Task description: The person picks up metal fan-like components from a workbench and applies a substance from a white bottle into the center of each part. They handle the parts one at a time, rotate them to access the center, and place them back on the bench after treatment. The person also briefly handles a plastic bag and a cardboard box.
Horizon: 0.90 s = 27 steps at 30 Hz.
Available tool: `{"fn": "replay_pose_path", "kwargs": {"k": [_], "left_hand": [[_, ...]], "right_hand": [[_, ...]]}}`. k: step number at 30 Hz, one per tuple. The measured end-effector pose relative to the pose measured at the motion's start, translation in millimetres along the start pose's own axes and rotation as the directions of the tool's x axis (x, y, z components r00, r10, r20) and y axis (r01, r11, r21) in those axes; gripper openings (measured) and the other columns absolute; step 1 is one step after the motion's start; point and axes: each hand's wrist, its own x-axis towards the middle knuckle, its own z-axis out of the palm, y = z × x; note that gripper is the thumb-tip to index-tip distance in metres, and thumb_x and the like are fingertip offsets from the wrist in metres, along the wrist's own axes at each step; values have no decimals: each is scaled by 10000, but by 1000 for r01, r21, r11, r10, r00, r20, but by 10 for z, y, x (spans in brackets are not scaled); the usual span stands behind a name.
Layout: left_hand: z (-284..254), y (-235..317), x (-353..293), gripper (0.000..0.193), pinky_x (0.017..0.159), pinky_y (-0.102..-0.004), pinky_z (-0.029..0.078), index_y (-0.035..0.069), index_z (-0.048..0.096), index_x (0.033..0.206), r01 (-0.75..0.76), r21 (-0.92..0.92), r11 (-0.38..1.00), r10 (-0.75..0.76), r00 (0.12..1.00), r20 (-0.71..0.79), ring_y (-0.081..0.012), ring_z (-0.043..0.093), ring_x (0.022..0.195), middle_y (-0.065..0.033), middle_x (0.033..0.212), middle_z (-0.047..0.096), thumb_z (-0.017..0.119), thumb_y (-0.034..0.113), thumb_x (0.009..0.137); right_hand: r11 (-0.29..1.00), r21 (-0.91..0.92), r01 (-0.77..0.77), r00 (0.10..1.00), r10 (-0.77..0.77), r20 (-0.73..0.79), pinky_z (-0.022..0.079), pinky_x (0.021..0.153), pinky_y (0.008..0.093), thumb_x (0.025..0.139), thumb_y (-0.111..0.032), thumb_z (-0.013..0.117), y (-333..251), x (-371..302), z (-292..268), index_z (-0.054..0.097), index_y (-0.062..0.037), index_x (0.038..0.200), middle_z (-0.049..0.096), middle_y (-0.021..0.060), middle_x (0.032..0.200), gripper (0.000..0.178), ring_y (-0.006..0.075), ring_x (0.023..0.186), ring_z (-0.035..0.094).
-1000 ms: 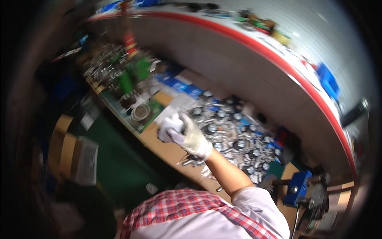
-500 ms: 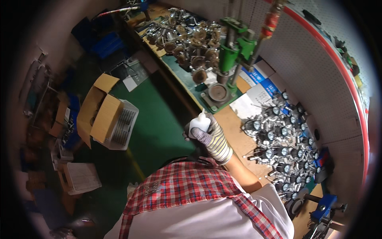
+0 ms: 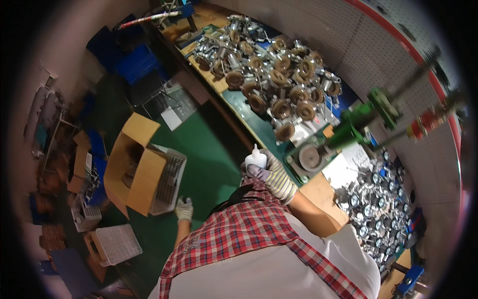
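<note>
In a striped knit glove, my right hand (image 3: 275, 178) is wrapped round a small white squeeze bottle (image 3: 255, 160), its nozzle pointing up. It holds the bottle in front of my red checked apron, beside the workbench edge. My left hand (image 3: 184, 209), also gloved, hangs low at my left side near a white plastic crate (image 3: 172, 182). Nothing shows in it, and its fingers look loosely apart.
Many metal parts with round brown flanges (image 3: 281, 107) crowd the far bench. A green press (image 3: 343, 130) stands nearer, and gauge-fitted metal assemblies (image 3: 376, 204) cluster at the right. On the green floor at left, an open cardboard box (image 3: 149, 180) leans by the crate.
My view has swung, so the press now appears farther right and more of the metal parts show. My left hand has come into sight beside the crate. The bottle stays in my right hand.
</note>
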Motion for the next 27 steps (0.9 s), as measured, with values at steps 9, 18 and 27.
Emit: {"fn": "replay_pose_path", "kwargs": {"k": [9, 18, 27], "left_hand": [[-467, 1469, 1578, 396, 897, -362, 515, 10, 577, 1290, -94, -120, 988, 105, 990, 92, -296, 679, 993, -206, 1127, 683, 621, 179, 934], [-899, 3418, 3553, 493, 746, -305, 536, 20, 559, 1304, 103, -688, 719, 119, 956, 267, -158, 634, 869, -71, 1026, 676, 634, 373, 969], [-1062, 7144, 6185, 291, 646, -307, 541, 117, 624, 1075, 209, -826, 523, 440, 765, 471, -166, 603, 715, -30, 929, 665, 620, 387, 969]], "right_hand": [[988, -92, 121, 986, -109, 130, 528, 841, 312, 908, -108, 726, -682, 1880, 84, 516, -70, 1177, 680, 88, 1007, 343, 157, 900, 645], [969, -59, 238, 933, -245, -262, 541, 840, 293, 888, -64, 742, -848, 2513, -412, 534, -75, 1124, 696, 82, 1032, 315, 157, 925, 658], [877, -309, 367, 499, -466, -730, 529, 833, 300, 836, -163, 802, -940, 3244, -444, 566, -43, 1103, 699, 116, 983, 376, 188, 865, 666]]}}
